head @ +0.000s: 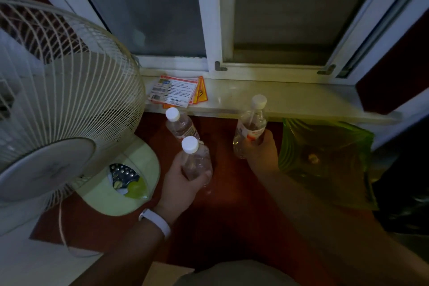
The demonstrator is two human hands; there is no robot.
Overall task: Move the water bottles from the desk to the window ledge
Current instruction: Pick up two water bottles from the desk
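A dim view looking down at a white window ledge (290, 100) below a closed window (209, 18). A large white fan (58, 90) fills the left side, and a green bag (325, 162) hangs just right of the right grip.

The left hand (178, 183) is closed around the lower body of one bottle (196, 160). A second bottle (181, 125) sits just beyond that grip, and whether the hand also holds it cannot be told. The right hand (260, 148) is clenched on a third bottle (251, 123).

All three bottles are just short of the ledge and below its front edge. Their long axes run near upright, with the white caps pointing up and tipped toward the window.

To do this step well, each bottle should probably be lifted clear of the edge and set base-down, avoiding the stickers (178, 91) on the ledge beyond the left grip.
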